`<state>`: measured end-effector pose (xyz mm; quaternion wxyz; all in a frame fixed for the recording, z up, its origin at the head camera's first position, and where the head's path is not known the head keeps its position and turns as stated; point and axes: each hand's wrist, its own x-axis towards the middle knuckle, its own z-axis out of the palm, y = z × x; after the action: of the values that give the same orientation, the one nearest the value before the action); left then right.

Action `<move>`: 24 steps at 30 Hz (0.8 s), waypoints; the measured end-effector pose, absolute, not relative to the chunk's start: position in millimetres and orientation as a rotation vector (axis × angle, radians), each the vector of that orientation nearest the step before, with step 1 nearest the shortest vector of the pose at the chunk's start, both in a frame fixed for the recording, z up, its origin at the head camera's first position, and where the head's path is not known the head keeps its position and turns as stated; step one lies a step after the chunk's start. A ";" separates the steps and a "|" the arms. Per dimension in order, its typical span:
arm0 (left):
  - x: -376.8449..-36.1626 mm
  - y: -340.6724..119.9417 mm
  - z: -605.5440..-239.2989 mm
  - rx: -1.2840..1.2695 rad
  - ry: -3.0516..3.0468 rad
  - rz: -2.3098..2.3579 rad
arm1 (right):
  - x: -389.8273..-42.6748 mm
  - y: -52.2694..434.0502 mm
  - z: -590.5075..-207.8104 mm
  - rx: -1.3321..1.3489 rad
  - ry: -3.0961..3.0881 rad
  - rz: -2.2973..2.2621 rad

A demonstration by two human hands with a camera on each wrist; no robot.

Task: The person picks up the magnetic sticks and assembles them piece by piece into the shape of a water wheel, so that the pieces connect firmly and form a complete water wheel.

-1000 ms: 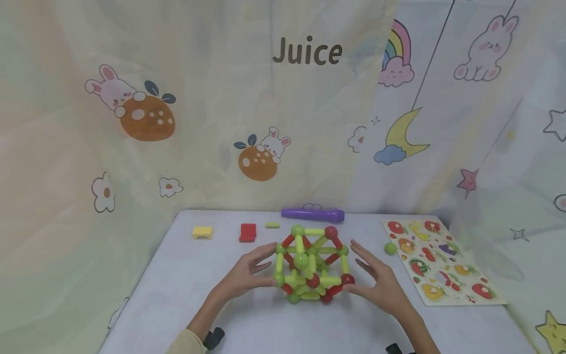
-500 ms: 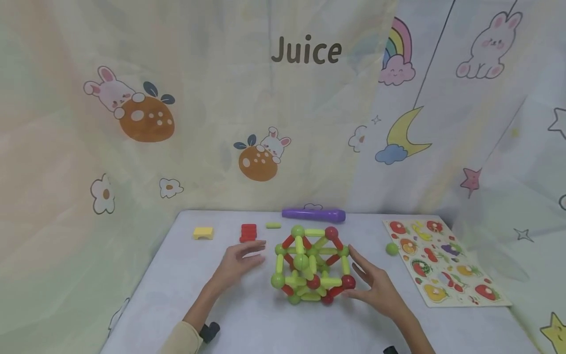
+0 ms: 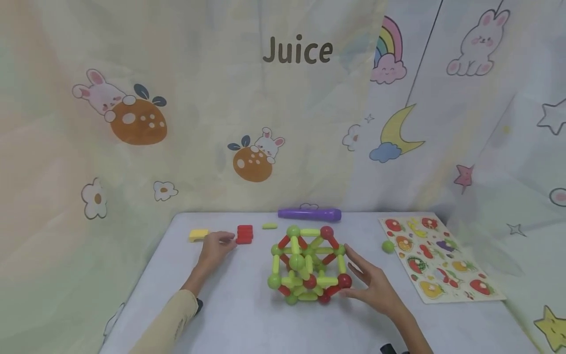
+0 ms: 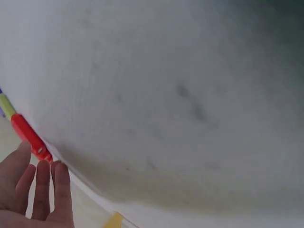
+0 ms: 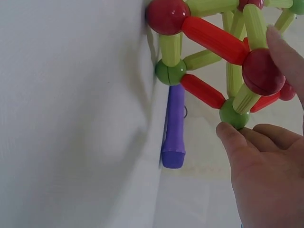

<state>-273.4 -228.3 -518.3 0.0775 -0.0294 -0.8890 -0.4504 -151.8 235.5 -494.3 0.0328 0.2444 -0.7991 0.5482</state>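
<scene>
A ball-and-rod structure (image 3: 297, 262) of green and red balls joined by lime and red rods stands on the white table. My right hand (image 3: 376, 287) holds its right side, the thumb at a red ball and the index finger at a green ball above. In the right wrist view, the thumb and fingers of my right hand (image 5: 268, 166) span one side of the structure (image 5: 263, 71). My left hand (image 3: 214, 250) is just left of several stacked red rods (image 3: 245, 234). In the left wrist view, its fingers (image 4: 42, 185) extend near the red rods (image 4: 28, 135), contact unclear.
Partly behind my left hand lies a yellow block (image 3: 198, 235). A loose lime rod (image 3: 269, 226) and a purple microphone-shaped stick (image 3: 309, 214) lie toward the back edge. On the right are a loose green ball (image 3: 388, 246) and a fruit picture board (image 3: 451, 295).
My left hand has left the structure's left side and moved left and away from me, to the red rods. My right hand stays on the structure, which keeps its place.
</scene>
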 end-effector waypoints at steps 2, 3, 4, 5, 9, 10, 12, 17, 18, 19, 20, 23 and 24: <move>-276.1 -228.0 -521.0 -0.108 -2.710 -1.279 | -153.1 235.0 -494.2 0.754 -2.462 1.704; -277.4 -227.3 -522.1 -0.125 -2.735 -1.231 | -153.7 235.1 -494.2 0.752 -2.467 1.708; -278.5 -226.3 -522.8 -0.136 -2.757 -1.189 | -154.2 235.3 -494.3 0.751 -2.472 1.707; -279.3 -225.1 -523.0 -0.149 -2.779 -1.144 | -154.5 235.6 -494.5 0.751 -2.478 1.704; -280.6 -218.6 -521.9 -0.190 -2.830 -0.994 | -153.4 237.3 -495.6 0.733 -2.491 1.666; -280.2 -217.3 -521.2 -0.190 -2.834 -0.974 | -152.9 237.2 -496.0 0.728 -2.492 1.658; -279.0 -214.9 -520.0 -0.187 -2.832 -0.942 | -151.9 236.7 -496.9 0.712 -2.492 1.653; -278.0 -209.2 -519.1 -0.194 -2.829 -0.907 | -148.6 235.5 -498.0 0.692 -2.473 1.690; -278.0 -208.5 -519.4 -0.194 -2.833 -0.907 | -148.1 235.2 -498.0 0.693 -2.471 1.692; -278.2 -207.8 -519.8 -0.190 -2.841 -0.907 | -147.8 234.9 -497.9 0.696 -2.469 1.690; -278.2 -207.1 -520.0 -0.186 -2.852 -0.907 | -147.4 234.7 -497.7 0.696 -2.474 1.688; -276.9 -205.2 -519.5 -0.171 -2.869 -0.928 | -146.1 234.1 -496.8 0.699 -2.496 1.669; -275.9 -204.8 -519.2 -0.166 -2.868 -0.938 | -145.9 234.1 -496.6 0.699 -2.505 1.661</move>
<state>-275.9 -204.8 -519.2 0.0599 -0.0550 -0.9473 -0.3098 -145.9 234.1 -496.6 0.0277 0.2264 -0.8114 0.5381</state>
